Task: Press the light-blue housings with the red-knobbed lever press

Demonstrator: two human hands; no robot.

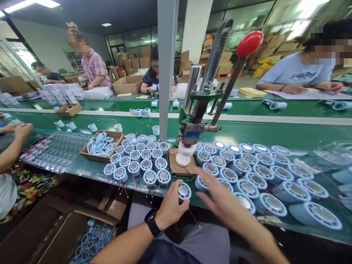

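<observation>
- Looks mid-batch to me: one blue housing (184, 192) is in hand, with its silver disc (183, 190) already in the top.
- Left hand (171, 206) has it pinched between thumb and fingers, at the front edge of the bench (85, 168), just in front of the press (192, 129).
- Right hand (221, 192) is stretched out flat by the right-hand group (248, 188), doesn't seem to be gripping anything. It's motion-blurred, so I can't say if it's touching one.
- No housing sits on the press's white lower pad (182, 160), so nothing's being pressed right now.
- The left-hand group (146, 164) has discs in too, so I can't tell which side is finished and which is waiting.
- More blue parts fill the carton (62, 234) below, so I'd guess there's plenty left.
</observation>
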